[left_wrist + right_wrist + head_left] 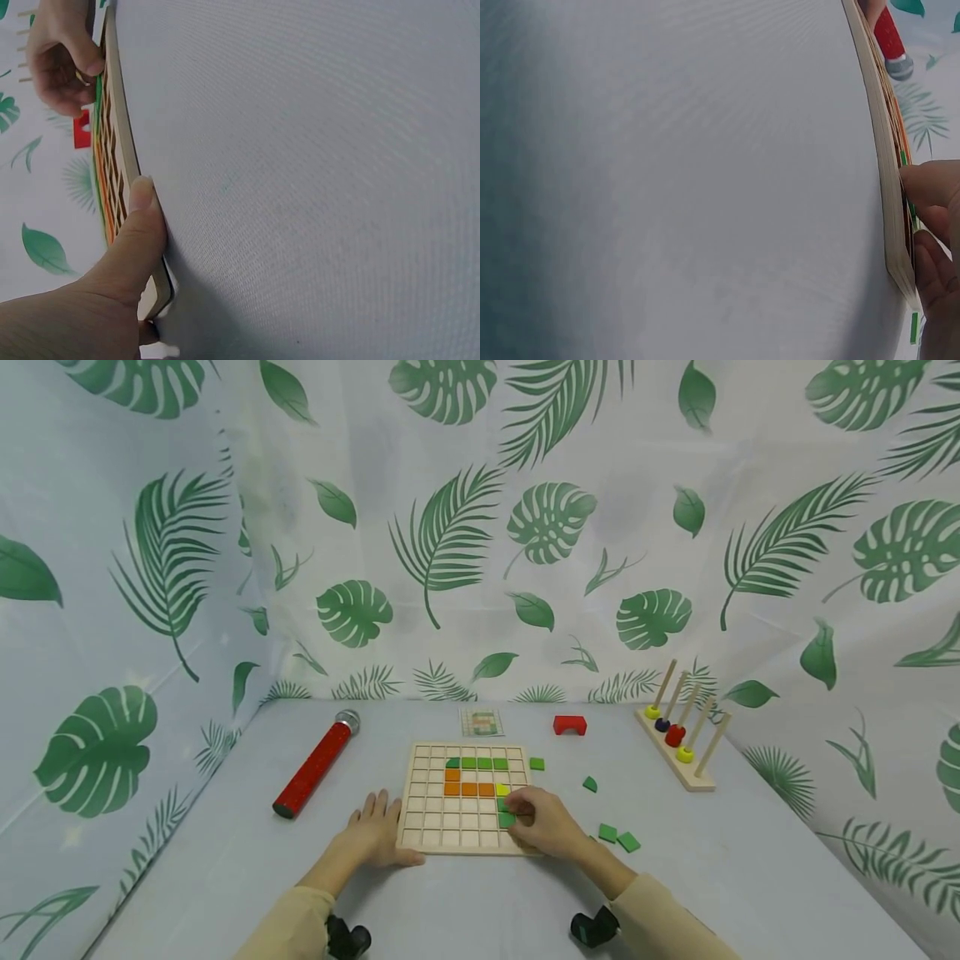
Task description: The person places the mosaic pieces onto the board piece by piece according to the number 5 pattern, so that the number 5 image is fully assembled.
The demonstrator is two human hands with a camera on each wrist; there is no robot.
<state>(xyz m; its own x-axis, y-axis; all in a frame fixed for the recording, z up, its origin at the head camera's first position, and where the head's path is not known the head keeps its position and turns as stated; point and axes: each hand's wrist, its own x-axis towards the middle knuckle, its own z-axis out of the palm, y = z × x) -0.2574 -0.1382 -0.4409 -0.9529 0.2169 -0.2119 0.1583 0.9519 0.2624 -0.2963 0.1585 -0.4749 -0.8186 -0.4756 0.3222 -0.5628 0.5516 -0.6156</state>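
Observation:
A wooden grid board lies on the table, holding several colored tiles: a top row of green, orange ones below, and a yellow tile at the right. My left hand rests at the board's near left corner, fingers straight along its side. The left thumb lies against the front edge, as the left wrist view shows. My right hand is over the board's right side, thumb and forefinger bent about a green tile. Another green tile sits just above that one, under the yellow.
Loose green tiles lie right of the board, with a green quarter-round piece farther back. A pattern card and a red arch block are behind it. A red microphone lies left; a wooden peg stand with beads stands right.

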